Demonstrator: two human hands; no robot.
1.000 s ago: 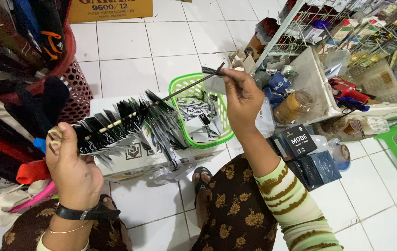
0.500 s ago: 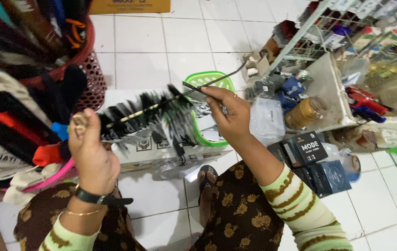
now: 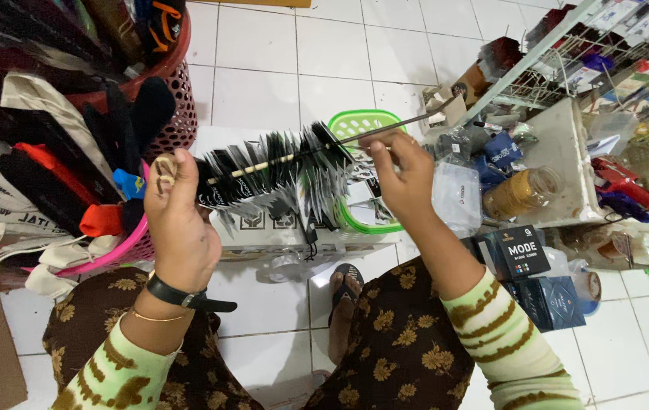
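My left hand (image 3: 178, 220) grips the near end of a long thin rod (image 3: 385, 130) that slants up to the right. Many small black and silver sachets (image 3: 275, 176) are threaded along the rod and hang from it. My right hand (image 3: 400, 171) pinches the rod just past the last sachets, fingers closed on it. The rod's far tip reaches toward a wire rack. Under the sachets sits a white cardboard box (image 3: 263, 231), and behind them a green plastic basket (image 3: 362, 125) that holds more sachets.
A red mesh basket (image 3: 176, 114) and piled bags and cloths stand at the left. A wire display rack (image 3: 567, 68), a white tray with a jar (image 3: 518, 190), and dark boxes (image 3: 522, 254) crowd the right. My sandalled foot (image 3: 347, 285) rests on white floor tiles.
Both hands have shifted right and up in the view with the rod. My right hand has slid down the rod toward the sachets, which are now bunched more tightly.
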